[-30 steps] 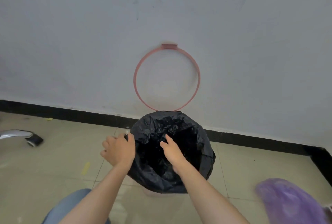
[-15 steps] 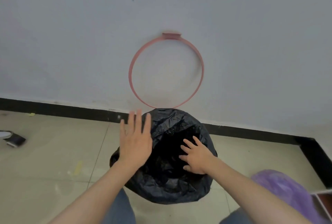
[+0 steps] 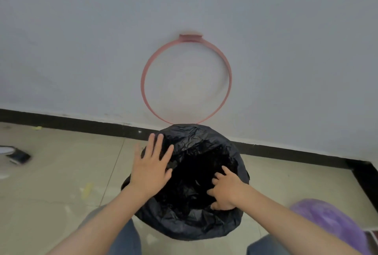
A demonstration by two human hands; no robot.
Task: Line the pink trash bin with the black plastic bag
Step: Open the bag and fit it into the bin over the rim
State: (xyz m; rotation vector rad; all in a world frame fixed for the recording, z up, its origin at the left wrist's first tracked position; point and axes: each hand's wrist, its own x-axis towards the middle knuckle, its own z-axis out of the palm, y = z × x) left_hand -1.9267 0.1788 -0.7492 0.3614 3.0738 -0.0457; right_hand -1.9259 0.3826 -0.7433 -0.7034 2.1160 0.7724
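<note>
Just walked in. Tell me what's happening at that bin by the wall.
A person is fitting a black plastic bag into a bin; the bag is draped over the rim and hides the bin itself. The left hand is open and flat over the bag's left edge. The right hand reaches into the mouth with curled fingers, whether gripping the plastic is unclear. A pink ring stands up against the wall behind, not yet lowered.

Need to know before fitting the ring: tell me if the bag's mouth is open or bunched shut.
Open. The black bag drapes over the bin's rim, its dark hollow showing, right hand reaching inside.
</note>
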